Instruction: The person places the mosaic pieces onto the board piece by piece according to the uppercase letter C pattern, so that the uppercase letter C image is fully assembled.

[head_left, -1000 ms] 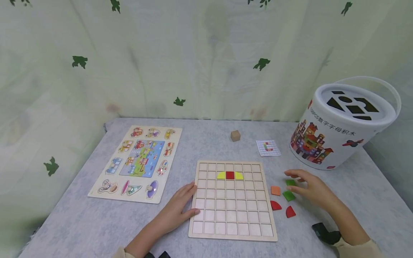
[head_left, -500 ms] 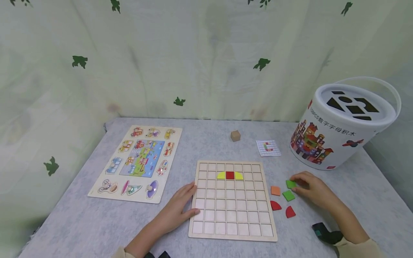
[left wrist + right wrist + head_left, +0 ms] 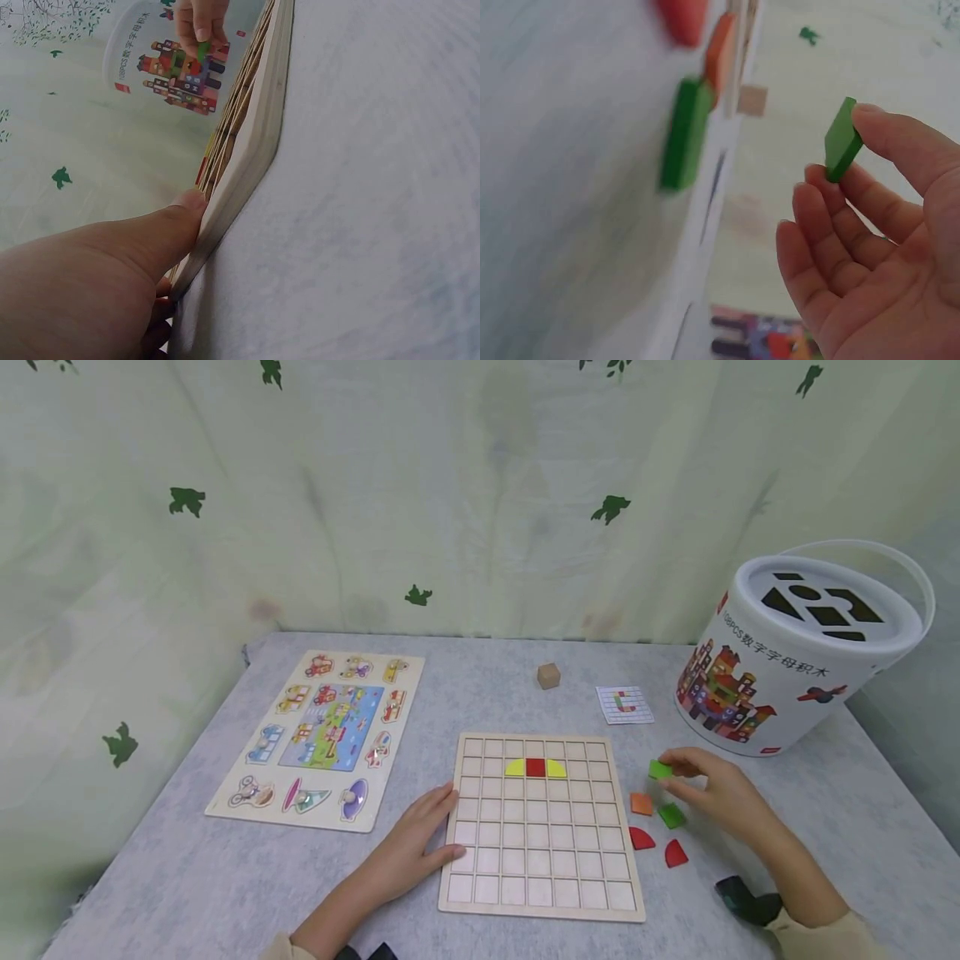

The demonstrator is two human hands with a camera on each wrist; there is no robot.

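Note:
Between the thumb and fingertips of my right hand [image 3: 716, 789] is a green square tile [image 3: 660, 769], held up off the table. The right wrist view shows the tile [image 3: 843, 141] tilted, with the other fingers loosely bent below it. My left hand [image 3: 408, 843] rests at the left edge of a wooden grid board [image 3: 540, 906], its thumb [image 3: 169, 229] on the rim and its fingers lying along the side. On the board, a red square [image 3: 536, 767] sits between two yellow quarter-round pieces [image 3: 515, 768]. Near my right hand lie another green square [image 3: 672, 816], an orange square [image 3: 641, 803] and two red quarter-rounds [image 3: 677, 853].
A pattern card [image 3: 625, 705] and a small wooden cube [image 3: 548, 676] lie behind the board. At the right stands a white block bucket [image 3: 795, 652] with a shape-cutout lid. A knobbed picture puzzle [image 3: 315, 739] lies at the left.
My right hand has closed on the farther green square, lifted it from the table and moved it slightly left and away. The left hand has stayed at the board's edge.

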